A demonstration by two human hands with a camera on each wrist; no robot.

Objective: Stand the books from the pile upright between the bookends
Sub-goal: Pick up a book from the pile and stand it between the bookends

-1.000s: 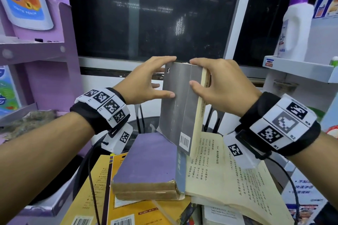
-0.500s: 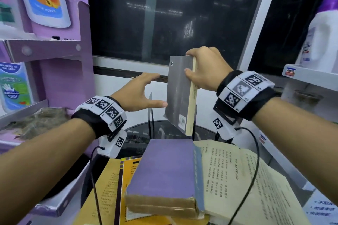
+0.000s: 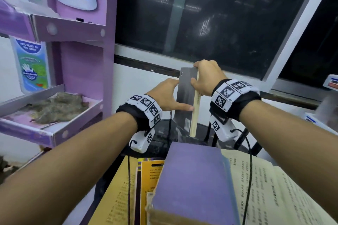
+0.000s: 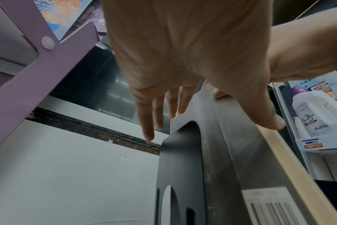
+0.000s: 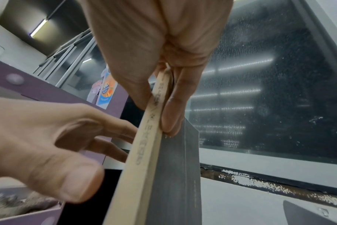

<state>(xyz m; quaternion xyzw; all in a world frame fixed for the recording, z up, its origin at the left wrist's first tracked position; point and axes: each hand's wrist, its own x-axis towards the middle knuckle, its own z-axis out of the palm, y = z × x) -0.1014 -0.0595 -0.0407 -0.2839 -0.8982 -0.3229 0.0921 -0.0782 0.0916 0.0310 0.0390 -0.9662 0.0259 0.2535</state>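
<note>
A thin grey book [image 3: 186, 97] with a barcode stands upright just above the black surface. My right hand [image 3: 196, 73] pinches its top corner, thumb on one cover and fingers on the other, as the right wrist view shows [image 5: 158, 112]. My left hand [image 3: 173, 95] is flat against it, thumb on the cover and fingers straight along the far edge. A black bookend [image 4: 179, 159] stands right beside the book's left face. The pile lies nearer me: a purple book [image 3: 193, 179] on yellow books [image 3: 124, 192], and an open book [image 3: 274, 188].
A purple shelf rack [image 3: 82, 29] stands close on the left with a brownish cloth [image 3: 56, 107] on its lower tray. A dark window [image 3: 219, 14] and a white wall are behind. A white detergent bottle [image 4: 314, 112] sits on a shelf to the right.
The right hand has carried the grey book away from the pile, forward and down to the bookend. The left hand, apart from it half a second ago, now touches its cover.
</note>
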